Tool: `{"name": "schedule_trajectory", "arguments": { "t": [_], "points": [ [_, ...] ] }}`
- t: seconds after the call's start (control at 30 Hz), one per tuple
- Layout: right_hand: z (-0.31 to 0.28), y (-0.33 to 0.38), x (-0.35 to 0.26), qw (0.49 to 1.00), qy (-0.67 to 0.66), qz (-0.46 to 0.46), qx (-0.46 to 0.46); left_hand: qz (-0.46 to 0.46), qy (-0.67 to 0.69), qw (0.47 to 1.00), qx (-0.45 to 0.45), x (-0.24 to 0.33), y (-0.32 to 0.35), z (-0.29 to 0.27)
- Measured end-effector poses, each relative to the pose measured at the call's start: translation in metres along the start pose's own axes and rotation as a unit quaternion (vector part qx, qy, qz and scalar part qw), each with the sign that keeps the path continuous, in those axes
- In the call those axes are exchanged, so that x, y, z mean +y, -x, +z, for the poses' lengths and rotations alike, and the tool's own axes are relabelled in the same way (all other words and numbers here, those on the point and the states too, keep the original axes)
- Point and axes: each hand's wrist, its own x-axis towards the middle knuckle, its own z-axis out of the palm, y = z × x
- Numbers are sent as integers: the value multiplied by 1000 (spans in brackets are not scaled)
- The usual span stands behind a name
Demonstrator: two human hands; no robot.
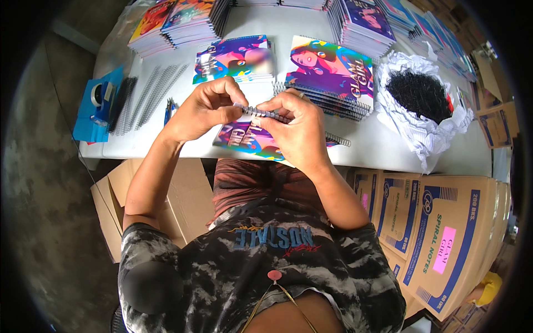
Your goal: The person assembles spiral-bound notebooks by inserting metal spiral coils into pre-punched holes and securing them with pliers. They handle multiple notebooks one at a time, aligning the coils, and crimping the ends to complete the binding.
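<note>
Mottled shirt cloth is showing nearest; the left hand, nearly closed, is pinching a spiral coil beside a colourful notebook at the bench; the right hand, equally closed, is pinching it; crumpled paper is lying rightward.

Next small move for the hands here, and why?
Probably a small twist of the spiral coil with the right hand while the left hand steadies its end. Both hands pinch the coil by the near notebook, and a coil length, seemingly the same one, juts out past the right hand.
</note>
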Motion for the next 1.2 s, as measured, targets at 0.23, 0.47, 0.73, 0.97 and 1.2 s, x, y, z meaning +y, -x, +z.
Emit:
{"name": "schedule_trajectory", "arguments": {
  "t": [0.23,0.47,0.73,0.97,1.2],
  "points": [
    [-30,11,7,1000,22,-13,11,26,-10,998,-52,-14,-18,20],
    [-129,-12,7,870,51,-272,408,262,-60,925,268,17,-72,82],
    [-124,-18,167,920,-76,-72,377,168,-441,800,370,-101,-143,77],
    [-112,-18,163,900,69,-53,427,181,-259,854,414,-124,-130,68],
    [-110,-9,151,852,216,-214,426,103,-671,710,186,-130,-76,-58]
  ]
}}
